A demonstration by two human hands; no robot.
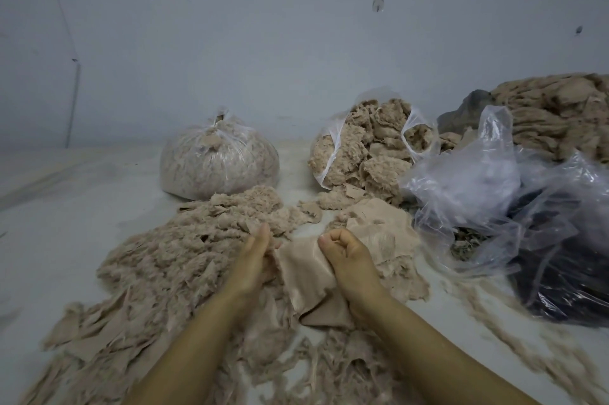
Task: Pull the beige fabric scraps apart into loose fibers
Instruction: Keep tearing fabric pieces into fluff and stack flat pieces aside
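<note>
A smooth beige fabric scrap (304, 276) hangs between my two hands just above the floor. My left hand (255, 258) holds its left edge, fingers pointing away from me. My right hand (346, 251) is a fist that grips the scrap's right edge. To the left lies a wide heap of loose beige fibers and torn bits (184, 249). More whole scraps (379, 223) lie just beyond my right hand.
A tied clear bag of fibers (217, 164) stands at the back centre. An open bag of beige scraps (365, 147) is right of it. Crumpled clear plastic (478, 193), a dark bag (560, 279) and a stack of beige cloth (560, 114) fill the right side. A wall rises behind.
</note>
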